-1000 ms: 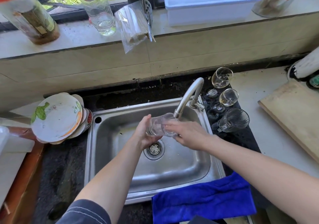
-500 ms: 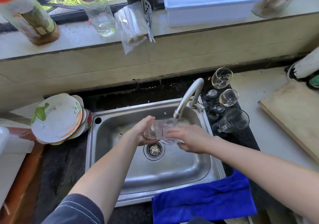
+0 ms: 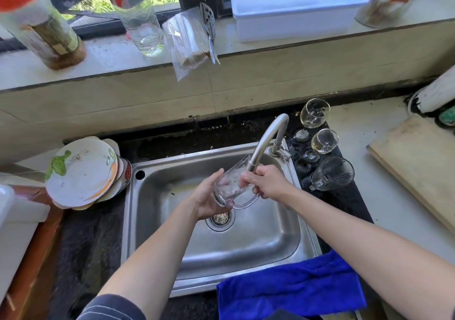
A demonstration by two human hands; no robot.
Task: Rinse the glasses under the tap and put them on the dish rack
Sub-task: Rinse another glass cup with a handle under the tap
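A clear glass mug (image 3: 229,186) with a handle is tilted under the spout of the steel tap (image 3: 267,137), over the steel sink (image 3: 283,236). My left hand (image 3: 205,201) cups its base from below and grips it. My right hand (image 3: 267,181) holds the mug's upper side near the rim, fingers curled on the glass. To the right, on a black drying mat (image 3: 344,199), lie two stemmed glasses (image 3: 314,114) (image 3: 324,141) and a ribbed glass mug (image 3: 332,173).
A stack of plates (image 3: 83,171) leans left of the sink. A blue cloth (image 3: 290,287) hangs over the sink's front edge. A wooden board (image 3: 418,159) lies at the right. Bottles, a glass (image 3: 145,31), a plastic bag and a white tub (image 3: 295,6) stand on the windowsill.
The mug has been turned from lying sideways to tilted with its mouth up toward the spout, its handle now showing below. Both hands shifted slightly with it.
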